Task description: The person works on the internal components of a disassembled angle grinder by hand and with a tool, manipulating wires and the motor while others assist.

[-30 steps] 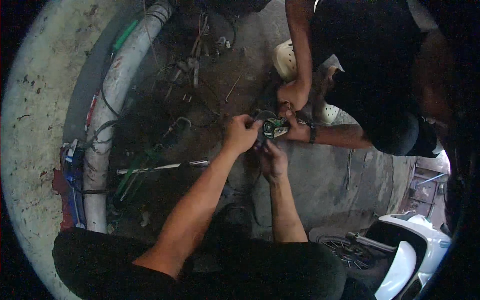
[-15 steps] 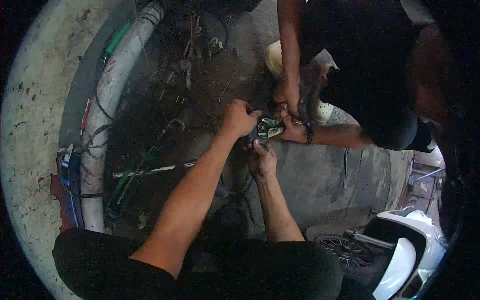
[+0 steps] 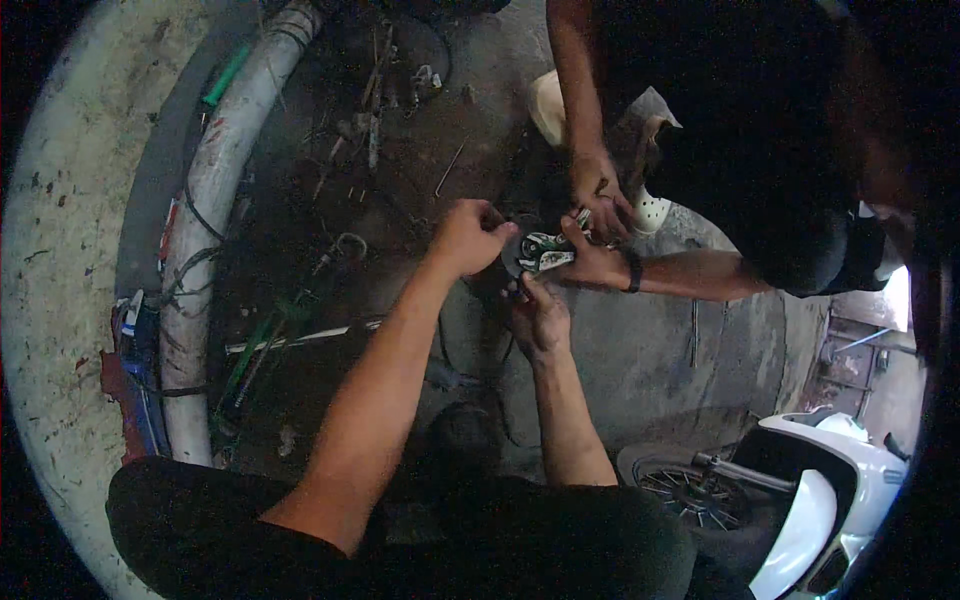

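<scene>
In front of me is a round dark disc (image 3: 512,258) with a green and pale metal piece (image 3: 545,255) against its right side; its exact kind I cannot make out. My left hand (image 3: 468,238) pinches the disc's upper left edge between thumb and fingers. From below, my right hand (image 3: 543,318) grips the lower edge, thumb on top and fingers curled under. Opposite me, a co-worker's hand (image 3: 597,262), with a dark band at the wrist, holds the pale piece from the right. The co-worker's other hand (image 3: 603,200) is just above it, fingers partly spread.
A long pale pipe (image 3: 225,170) with cables around it runs along the left. Scattered tools and metal bits lie on the dark floor, with a thin rod (image 3: 450,170) and a green frame-like tool (image 3: 265,350). A white motorbike (image 3: 805,510) stands at lower right.
The co-worker's upper hand has loosened, its fingers now spreading over the piece. My right hand has shifted slightly right. More of the disc shows between my hands.
</scene>
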{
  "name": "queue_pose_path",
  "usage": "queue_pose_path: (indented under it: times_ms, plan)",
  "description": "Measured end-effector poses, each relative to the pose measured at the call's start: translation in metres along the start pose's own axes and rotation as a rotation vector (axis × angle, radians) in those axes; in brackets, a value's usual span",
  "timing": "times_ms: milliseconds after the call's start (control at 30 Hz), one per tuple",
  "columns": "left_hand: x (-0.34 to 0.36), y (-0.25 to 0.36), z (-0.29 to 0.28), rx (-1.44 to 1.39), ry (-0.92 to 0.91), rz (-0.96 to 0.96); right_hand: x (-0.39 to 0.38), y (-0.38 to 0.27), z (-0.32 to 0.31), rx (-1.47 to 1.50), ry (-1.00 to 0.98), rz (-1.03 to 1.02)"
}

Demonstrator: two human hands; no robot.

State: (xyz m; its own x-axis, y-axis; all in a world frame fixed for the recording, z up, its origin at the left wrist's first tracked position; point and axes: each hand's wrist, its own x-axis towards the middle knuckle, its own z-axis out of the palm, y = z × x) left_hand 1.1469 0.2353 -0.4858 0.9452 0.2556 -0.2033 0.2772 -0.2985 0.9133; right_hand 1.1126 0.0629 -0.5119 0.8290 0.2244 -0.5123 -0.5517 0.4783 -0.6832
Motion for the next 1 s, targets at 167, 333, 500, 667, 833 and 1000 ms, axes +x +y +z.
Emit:
queue_pose_path:
  times_ms: [167, 333, 500, 667, 833, 1000]
  plan:
    - [-0.008, 0.013, -0.011, -0.185, -0.16, -0.187, -0.02, -0.028, 0.02, -0.222, 0.237, 0.006]
    - [-0.006, 0.019, 0.003, -0.086, 0.102, -0.004, -0.006, -0.007, -0.009, -0.104, 0.128, 0.053]
    - [-0.002, -0.008, 0.005, -0.03, -0.022, 0.001, -0.026, -0.026, 0.023, -0.205, 0.182, 0.182]
    - [-0.003, -0.023, 0.009, -0.145, -0.003, 0.005, -0.029, -0.04, 0.016, -0.974, 0.106, -0.177]
    - [-0.011, -0.011, 0.012, -0.16, -0.042, -0.017, -0.005, -0.088, 0.051, -1.787, -0.099, -1.187]
    - [-0.01, -0.011, 0.012, -0.11, -0.014, -0.011, 0.02, -0.101, 0.063, -1.925, -0.335, -0.687]
